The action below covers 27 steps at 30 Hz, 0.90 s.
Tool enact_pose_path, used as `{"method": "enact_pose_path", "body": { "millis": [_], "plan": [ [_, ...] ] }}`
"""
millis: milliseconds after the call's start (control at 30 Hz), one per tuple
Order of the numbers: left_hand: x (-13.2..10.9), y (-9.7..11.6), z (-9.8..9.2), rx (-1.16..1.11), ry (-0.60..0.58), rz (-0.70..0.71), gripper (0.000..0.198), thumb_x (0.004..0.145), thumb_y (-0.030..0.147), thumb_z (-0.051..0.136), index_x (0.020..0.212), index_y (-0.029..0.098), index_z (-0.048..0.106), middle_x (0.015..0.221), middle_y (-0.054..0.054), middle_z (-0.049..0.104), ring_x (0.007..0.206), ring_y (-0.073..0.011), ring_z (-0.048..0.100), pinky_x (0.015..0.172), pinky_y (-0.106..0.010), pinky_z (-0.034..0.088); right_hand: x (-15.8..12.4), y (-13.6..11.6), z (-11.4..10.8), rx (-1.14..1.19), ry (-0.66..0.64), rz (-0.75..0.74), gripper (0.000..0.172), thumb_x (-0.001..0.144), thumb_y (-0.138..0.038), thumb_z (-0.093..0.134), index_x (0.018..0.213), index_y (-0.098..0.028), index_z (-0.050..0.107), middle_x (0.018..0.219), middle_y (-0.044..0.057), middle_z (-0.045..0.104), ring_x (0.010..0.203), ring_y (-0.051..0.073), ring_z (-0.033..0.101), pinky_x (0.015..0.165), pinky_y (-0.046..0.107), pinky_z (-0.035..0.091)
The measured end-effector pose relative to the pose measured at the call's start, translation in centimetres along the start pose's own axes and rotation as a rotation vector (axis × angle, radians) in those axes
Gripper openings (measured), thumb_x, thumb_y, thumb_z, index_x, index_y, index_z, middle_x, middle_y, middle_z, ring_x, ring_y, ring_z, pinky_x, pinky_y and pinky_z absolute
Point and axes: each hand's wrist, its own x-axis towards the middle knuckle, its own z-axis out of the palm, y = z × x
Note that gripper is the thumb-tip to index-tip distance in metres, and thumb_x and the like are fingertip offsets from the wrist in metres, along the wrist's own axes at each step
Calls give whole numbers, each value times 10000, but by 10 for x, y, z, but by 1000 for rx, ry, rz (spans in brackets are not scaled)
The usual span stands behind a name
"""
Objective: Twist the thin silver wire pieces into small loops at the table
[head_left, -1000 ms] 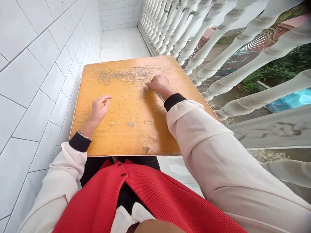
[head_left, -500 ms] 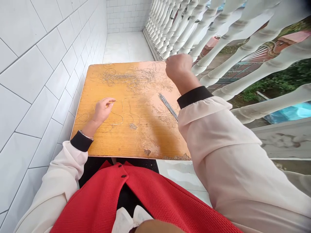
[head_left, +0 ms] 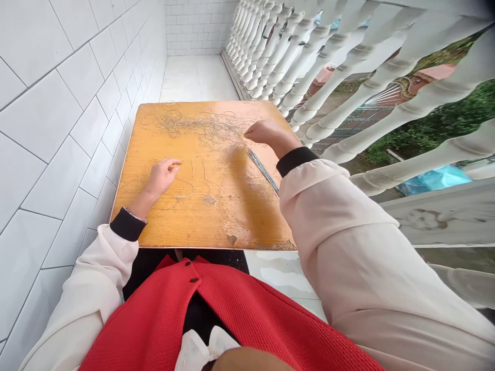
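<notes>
My left hand (head_left: 163, 175) rests low over the left side of the wooden table, thumb and fingertips brought together in a pinch; whatever is between them is too small to tell. Thin curled strands, like thread or fine wire, lie just right of it. My right hand (head_left: 266, 133) is closed above the far right of the tabletop, and anything in its fingers is too fine to make out. Below it lies a bundle of thin grey rods (head_left: 263, 171). A tangled heap of thin wire-like strands (head_left: 193, 124) spreads across the far part. A small pile of glittery bits (head_left: 210, 200) sits near the middle.
The yellow-brown table (head_left: 185, 226) has worn patches and a chipped front edge. A white tiled wall (head_left: 50, 139) runs close along the left. White balusters (head_left: 309, 98) line the right side, and a pale floor (head_left: 193, 77) extends beyond the table.
My right hand has come down and leftward from beside the balusters to over the table near the strand heap. My left hand keeps its pinch in nearly the same place.
</notes>
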Motion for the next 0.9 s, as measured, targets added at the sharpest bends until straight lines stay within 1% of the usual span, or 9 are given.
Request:
{"method": "enact_pose_path", "body": {
  "millis": [67, 167, 300, 433, 600, 667, 767, 833, 900],
  "plan": [
    [-2, 1, 0, 20, -13, 11, 241, 867, 6, 655, 967, 178, 792, 1056, -72, 835, 968, -168, 787, 892, -307, 633, -3, 5, -3, 46, -13, 82, 142, 895, -187, 725, 972, -133, 831, 902, 114, 780, 853, 288, 713, 827, 424, 567],
    [-4, 4, -1, 32, -38, 39, 251, 871, 15, 651, 986, 187, 793, 1076, -70, 835, 997, -177, 787, 920, -326, 633, -7, 4, -16, 215, 162, 215, 178, 921, -204, 709, 1015, -115, 831, 953, 135, 807, 856, 248, 725, 795, 366, 579],
    [-9, 6, -2, 52, -54, 78, 259, 877, 37, 641, 1009, 199, 793, 1120, -77, 830, 1045, -196, 783, 939, -354, 639, 6, -3, -22, 235, 288, 188, 258, 901, -130, 719, 1137, -90, 815, 1067, 168, 815, 961, 242, 731, 901, 362, 556],
    [-14, 6, -1, 73, -70, 121, 236, 896, 67, 635, 1019, 198, 788, 1125, -84, 825, 1069, -207, 780, 959, -373, 643, 27, -23, -6, 156, 199, 111, 324, 899, -243, 774, 1212, -166, 799, 1218, 155, 792, 1114, 310, 732, 1000, 438, 556],
    [-18, 13, -1, 106, -97, 150, 235, 893, 55, 638, 1005, 207, 778, 1135, -81, 824, 1105, -222, 779, 1015, -411, 639, 30, -54, 1, -85, 60, 119, 272, 911, -72, 621, 1089, -63, 826, 1202, 224, 785, 1195, 375, 721, 996, 457, 559],
    [-19, 17, -2, 118, -112, 144, 240, 893, 40, 634, 1008, 195, 777, 1156, -96, 822, 1132, -235, 776, 1040, -433, 632, 28, -58, -9, -69, 109, 113, 311, 925, -57, 571, 1104, -65, 826, 1208, 224, 787, 1184, 360, 721, 989, 444, 558],
    [-20, 22, -4, 122, -136, 136, 232, 900, 38, 634, 1025, 172, 777, 1186, -125, 814, 1181, -253, 766, 1064, -451, 623, 28, -59, -38, 119, 298, 135, 330, 952, -67, 568, 1164, -86, 821, 1175, 197, 804, 1103, 282, 731, 953, 364, 547],
    [-20, 23, -5, 121, -137, 138, 218, 906, 48, 641, 1027, 167, 778, 1198, -133, 811, 1198, -257, 762, 1072, -449, 621, 31, -58, -59, 343, 430, 192, 298, 954, -92, 624, 1181, -54, 813, 1085, 209, 814, 928, 230, 746, 824, 308, 545],
    [-20, 22, -6, 126, -127, 143, 215, 906, 51, 646, 1021, 175, 778, 1189, -122, 815, 1180, -252, 768, 1069, -441, 624, 33, -59, -74, 403, 515, 207, 275, 979, -124, 634, 1180, -56, 809, 1056, 201, 812, 875, 194, 743, 775, 275, 525]
  ]
}}
